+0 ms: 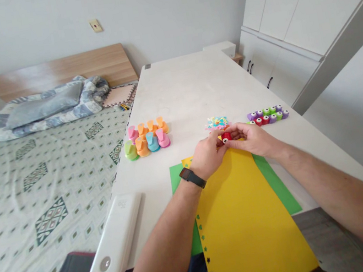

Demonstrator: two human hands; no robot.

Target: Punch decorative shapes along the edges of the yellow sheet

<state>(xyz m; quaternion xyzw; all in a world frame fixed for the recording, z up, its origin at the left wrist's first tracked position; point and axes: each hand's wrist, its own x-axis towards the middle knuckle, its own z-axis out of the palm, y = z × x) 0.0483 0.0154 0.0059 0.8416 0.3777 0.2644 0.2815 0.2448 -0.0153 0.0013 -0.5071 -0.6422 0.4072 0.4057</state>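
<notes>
A small red craft punch [226, 137] sits at the far edge of a yellow sheet of paper [247, 218], held between my two hands. From the left, my left hand [207, 152], with a dark watch on its wrist, closes its fingers on the punch. My right hand [249, 138] grips it from the other side, thumb towards me. Small star and other shapes are cut along the sheet's left edge. Under the yellow sheet lies a green sheet [276, 180]. Just beyond my hands is a pile of tiny coloured paper cut-outs [217, 122].
Several larger punches [146, 138] in pink, orange, green and blue stand on the left of the white table [190, 88]. Several small punches [267, 115] stand at the right. A white oblong device [119, 234] lies front left. A bed [37, 188] flanks the table.
</notes>
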